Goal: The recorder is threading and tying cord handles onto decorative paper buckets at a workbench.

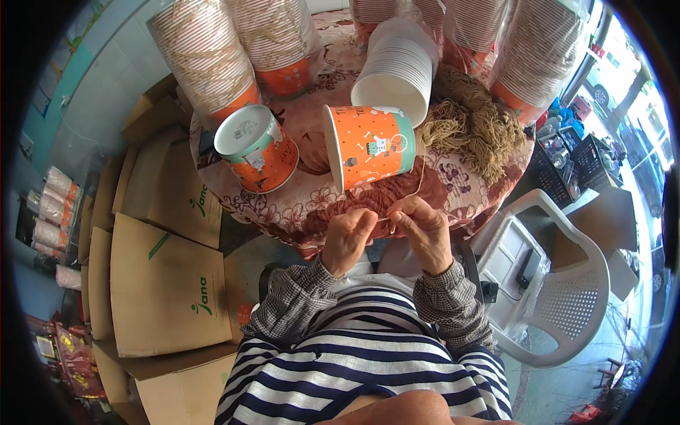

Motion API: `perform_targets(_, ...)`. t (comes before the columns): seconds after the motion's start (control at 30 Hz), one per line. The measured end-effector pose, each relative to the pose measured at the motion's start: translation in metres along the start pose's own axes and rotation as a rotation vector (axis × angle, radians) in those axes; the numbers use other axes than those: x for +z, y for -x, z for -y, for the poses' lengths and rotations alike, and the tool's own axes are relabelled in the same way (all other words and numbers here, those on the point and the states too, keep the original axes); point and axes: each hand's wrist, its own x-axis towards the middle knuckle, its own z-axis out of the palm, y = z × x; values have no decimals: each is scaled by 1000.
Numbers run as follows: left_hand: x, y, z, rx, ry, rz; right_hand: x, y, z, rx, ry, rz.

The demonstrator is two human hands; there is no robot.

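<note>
Just off the table's near edge, my left hand point(347, 239) and my right hand point(423, 230) are close together, fingertips pinched. A thin tan string point(421, 177) comes down beside the tipped orange paper tub to my fingers, and a short length spans the gap between the hands. That tub point(372, 147) lies on its side in front of my hands, its wide rim to the left and its green-banded end to the right. To its left, a second orange tub point(258, 159) stands upside down, white base up. A loose bundle of tan string point(482, 134) lies at the right.
Wrapped stacks of tubs point(205, 57) line the table's far side. A nested white stack point(397, 74) lies in plastic behind the tipped tub. Large cardboard boxes point(170, 283) crowd the left. On the right are a white plastic chair point(567, 283) and dark crates point(567, 159).
</note>
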Motion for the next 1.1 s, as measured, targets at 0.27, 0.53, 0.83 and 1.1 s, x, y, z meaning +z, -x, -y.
perform_targets(0.27, 2, 0, -13, 264, -268, -139, -1, 3, 1, 386, -2, 55)
perform_targets(0.53, -5, 2, -8, 318, -247, -196, 15, 0, -2, 56, 143, 77)
perform_targets(0.83, -17, -6, 0, 264, -163, -390, 33, -16, -11, -14, 197, -137)
perform_targets(1.1, -10, -33, 43, 180, -77, -387, 50, -52, -35, -322, 311, -245)
